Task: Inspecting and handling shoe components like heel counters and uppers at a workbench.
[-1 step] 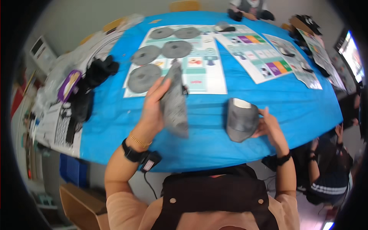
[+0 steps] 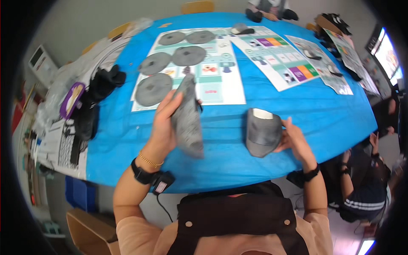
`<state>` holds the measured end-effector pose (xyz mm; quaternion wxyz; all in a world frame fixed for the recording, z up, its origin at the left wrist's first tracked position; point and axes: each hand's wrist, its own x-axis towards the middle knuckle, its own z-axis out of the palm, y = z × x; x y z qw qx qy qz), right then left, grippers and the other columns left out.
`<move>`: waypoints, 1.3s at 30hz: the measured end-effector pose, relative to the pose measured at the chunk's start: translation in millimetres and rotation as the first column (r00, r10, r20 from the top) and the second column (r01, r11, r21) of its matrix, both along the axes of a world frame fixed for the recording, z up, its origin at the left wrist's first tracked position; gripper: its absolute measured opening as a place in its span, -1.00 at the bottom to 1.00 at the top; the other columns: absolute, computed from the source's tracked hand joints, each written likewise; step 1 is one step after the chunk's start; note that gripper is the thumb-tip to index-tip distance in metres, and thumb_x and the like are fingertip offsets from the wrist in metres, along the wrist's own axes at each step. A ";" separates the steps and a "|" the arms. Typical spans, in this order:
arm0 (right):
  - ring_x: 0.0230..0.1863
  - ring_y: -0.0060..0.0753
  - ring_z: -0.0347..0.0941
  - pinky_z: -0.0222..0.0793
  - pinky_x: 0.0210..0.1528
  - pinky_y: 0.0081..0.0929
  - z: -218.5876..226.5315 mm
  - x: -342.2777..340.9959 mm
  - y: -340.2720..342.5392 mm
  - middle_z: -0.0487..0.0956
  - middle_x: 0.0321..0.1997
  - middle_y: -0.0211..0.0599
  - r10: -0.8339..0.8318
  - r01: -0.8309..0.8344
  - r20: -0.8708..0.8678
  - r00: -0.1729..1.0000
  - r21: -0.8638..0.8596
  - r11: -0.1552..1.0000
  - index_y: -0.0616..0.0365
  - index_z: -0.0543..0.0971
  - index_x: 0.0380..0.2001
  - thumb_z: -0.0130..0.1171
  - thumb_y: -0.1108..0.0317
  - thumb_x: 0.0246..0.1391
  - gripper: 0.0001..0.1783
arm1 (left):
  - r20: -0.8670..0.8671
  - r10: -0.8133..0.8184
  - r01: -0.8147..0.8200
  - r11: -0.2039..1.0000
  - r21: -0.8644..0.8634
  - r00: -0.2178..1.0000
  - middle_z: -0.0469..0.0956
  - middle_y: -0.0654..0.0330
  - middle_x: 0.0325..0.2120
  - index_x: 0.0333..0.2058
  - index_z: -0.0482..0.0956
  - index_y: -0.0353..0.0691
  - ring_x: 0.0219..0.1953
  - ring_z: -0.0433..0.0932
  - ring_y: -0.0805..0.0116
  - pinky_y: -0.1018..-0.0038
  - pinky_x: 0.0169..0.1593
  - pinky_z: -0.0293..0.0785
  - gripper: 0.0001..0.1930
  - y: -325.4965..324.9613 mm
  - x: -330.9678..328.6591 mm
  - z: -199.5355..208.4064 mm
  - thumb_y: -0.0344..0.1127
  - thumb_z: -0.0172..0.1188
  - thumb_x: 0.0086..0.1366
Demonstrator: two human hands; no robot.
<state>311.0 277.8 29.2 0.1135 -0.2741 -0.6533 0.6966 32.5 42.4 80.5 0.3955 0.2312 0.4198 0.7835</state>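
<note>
My left hand (image 2: 165,123) grips a grey speckled disc (image 2: 188,123), tilted almost edge-on and somewhat blurred, with the thumb side along its left edge. A small dark bit shows behind it, and its far face is hidden. To the right, a dark grey cap-shaped thing (image 2: 262,135) has a pale patch at its top and a brim-like front toward me. The fingers of my right hand (image 2: 294,140) close on its right side, partly hidden behind it. Beyond my left hand, several grey round discs (image 2: 154,89) lie on a printed sheet (image 2: 231,91).
A blue-covered table (image 2: 221,170) spans the middle. More printed sheets (image 2: 278,63) lie at the right, with a grey cap-like thing (image 2: 242,29) near them. Black items (image 2: 104,80) and a purple pouch (image 2: 72,100) sit at the left. Another person's hands (image 2: 270,17) rest at the far edge.
The view has shifted slightly, so the table things appear a little further left. Both hands keep their hold, and the disc stays tilted.
</note>
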 end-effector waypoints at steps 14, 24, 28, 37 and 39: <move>-0.23 -0.33 0.64 0.66 -0.28 -0.46 -4.2 -51.7 -91.8 0.58 -0.20 -0.08 -0.082 0.065 -0.166 0.983 -0.109 0.992 0.41 0.09 0.30 0.10 0.21 0.34 -0.31 | -0.148 -0.143 0.130 0.987 -0.096 0.979 0.62 -0.03 -0.25 0.02 0.34 -0.30 -0.28 0.64 0.38 0.54 -0.26 0.60 -0.68 -29.5 7.5 -9.6 -0.21 0.10 0.45; 0.03 -0.34 0.54 0.54 -0.11 -0.52 -9.8 -69.6 -121.0 0.50 0.13 -0.03 0.026 0.018 -0.325 0.945 0.131 0.991 0.27 -0.03 0.39 0.16 0.39 0.23 -0.19 | -0.113 -0.379 0.364 0.922 -0.136 0.918 0.60 -0.08 -0.24 0.06 0.29 -0.32 -0.18 0.63 0.27 0.46 -0.10 0.57 -0.43 -34.6 34.8 -7.4 0.03 0.23 0.33; 0.20 -0.35 0.39 0.49 0.00 -0.46 -8.1 -74.0 -122.0 0.37 0.27 -0.06 0.111 -0.071 -0.375 0.920 0.118 0.990 0.23 -0.09 0.44 0.22 0.43 0.16 -0.08 | -0.216 -0.261 0.267 0.964 -0.002 0.941 0.60 -0.09 -0.28 0.03 0.30 -0.31 -0.28 0.63 0.28 0.47 -0.24 0.59 -0.41 -34.5 26.2 -12.0 0.08 0.19 0.32; 0.49 -0.21 0.00 0.16 0.39 -0.26 2.7 -63.9 -128.9 0.03 0.44 -0.14 -0.004 -0.182 -0.404 0.915 -0.421 0.889 -0.10 -0.30 0.48 0.21 0.64 0.05 0.14 | -0.035 -0.323 0.319 0.903 0.289 0.946 0.57 -0.12 -0.31 0.11 0.28 -0.39 -0.42 0.60 0.27 0.42 -0.33 0.61 -0.29 -40.5 10.4 -28.1 0.16 0.16 0.29; 0.50 -0.20 -0.03 0.08 0.44 -0.23 3.5 -65.7 -132.2 0.00 0.45 -0.14 -0.117 -0.120 -0.448 0.886 -0.466 0.876 -0.18 -0.35 0.47 0.19 0.69 0.04 0.18 | -0.045 -0.284 0.284 0.910 0.303 0.958 0.57 -0.11 -0.31 0.11 0.29 -0.39 -0.43 0.59 0.28 0.38 -0.32 0.64 -0.31 -38.6 10.3 -27.9 0.15 0.13 0.31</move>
